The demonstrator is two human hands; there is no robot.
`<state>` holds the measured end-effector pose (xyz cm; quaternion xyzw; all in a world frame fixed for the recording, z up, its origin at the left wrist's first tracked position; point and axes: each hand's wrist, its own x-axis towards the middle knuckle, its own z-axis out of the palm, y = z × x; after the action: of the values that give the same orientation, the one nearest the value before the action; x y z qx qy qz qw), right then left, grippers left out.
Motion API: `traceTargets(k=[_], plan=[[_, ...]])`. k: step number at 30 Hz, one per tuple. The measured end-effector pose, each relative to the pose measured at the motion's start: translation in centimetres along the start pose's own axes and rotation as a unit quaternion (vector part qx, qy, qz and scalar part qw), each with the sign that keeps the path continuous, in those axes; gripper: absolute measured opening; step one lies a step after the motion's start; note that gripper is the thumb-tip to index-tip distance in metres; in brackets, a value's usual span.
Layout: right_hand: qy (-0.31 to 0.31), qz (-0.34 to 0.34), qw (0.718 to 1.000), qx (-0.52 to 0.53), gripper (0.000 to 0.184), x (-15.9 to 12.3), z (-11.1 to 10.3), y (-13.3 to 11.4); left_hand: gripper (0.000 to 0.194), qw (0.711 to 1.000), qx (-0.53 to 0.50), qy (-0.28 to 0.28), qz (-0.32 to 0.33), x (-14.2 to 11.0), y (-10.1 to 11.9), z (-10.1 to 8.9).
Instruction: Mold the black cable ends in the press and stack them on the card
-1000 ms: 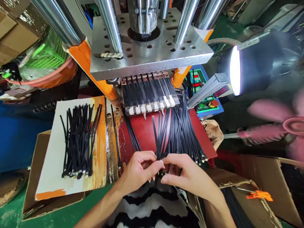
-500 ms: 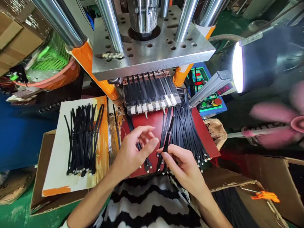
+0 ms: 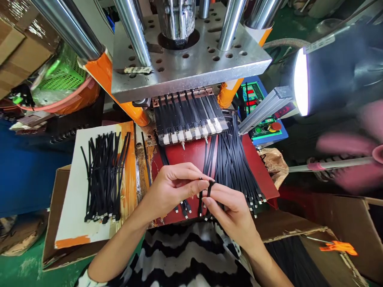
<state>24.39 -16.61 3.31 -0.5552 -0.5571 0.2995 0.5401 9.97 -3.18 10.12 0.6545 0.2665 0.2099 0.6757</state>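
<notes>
L hand (image 3: 181, 187) & R hand (image 3: 229, 205) meet over red board (image 3: 254, 167), fingertips of both pinched on a black cable (image 3: 211, 187), bent at top. Loose cables (image 3: 233, 159) w/ pale tips lie on board, R side. Cable bundle (image 3: 104, 175) on white sheet (image 3: 70, 191), L. Beyond: slotted block (image 3: 188, 115) holding cables, under steel plate (image 3: 191, 71); control box (image 3: 266, 131) to R.

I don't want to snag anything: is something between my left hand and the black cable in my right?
Nothing visible; your left hand is right at the black cable held by your right hand.
</notes>
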Motion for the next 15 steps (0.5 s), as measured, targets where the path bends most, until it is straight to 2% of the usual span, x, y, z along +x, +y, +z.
traceTargets(k=[4, 9, 12, 15], plan=[[-0.021, -0.003, 1.0, 0.001, 0.033, 0.9, -0.1, -0.6, 0.037, 1.0, -0.007, 0.01, 0.003, 0.1, 0.0, 0.2], [-0.019, 0.024, 1.0, 0.009, 0.029, 1.2, 0.6, 0.6, 0.017, 0.988, 0.134, 0.03, 0.074, 1.0, 0.3, 0.3], [-0.043, 0.085, 0.995, 0.017, 0.036, 0.4, 1.4, 1.6, 0.017, 0.968, 0.208, 0.066, 0.124, 3.2, 0.7, -0.4], [-0.139, 0.147, 0.979, 0.034, 0.044, 0.1, 0.2, 1.0, 0.021, 0.936, 0.274, 0.128, 0.178, 7.1, 0.9, -1.9]])
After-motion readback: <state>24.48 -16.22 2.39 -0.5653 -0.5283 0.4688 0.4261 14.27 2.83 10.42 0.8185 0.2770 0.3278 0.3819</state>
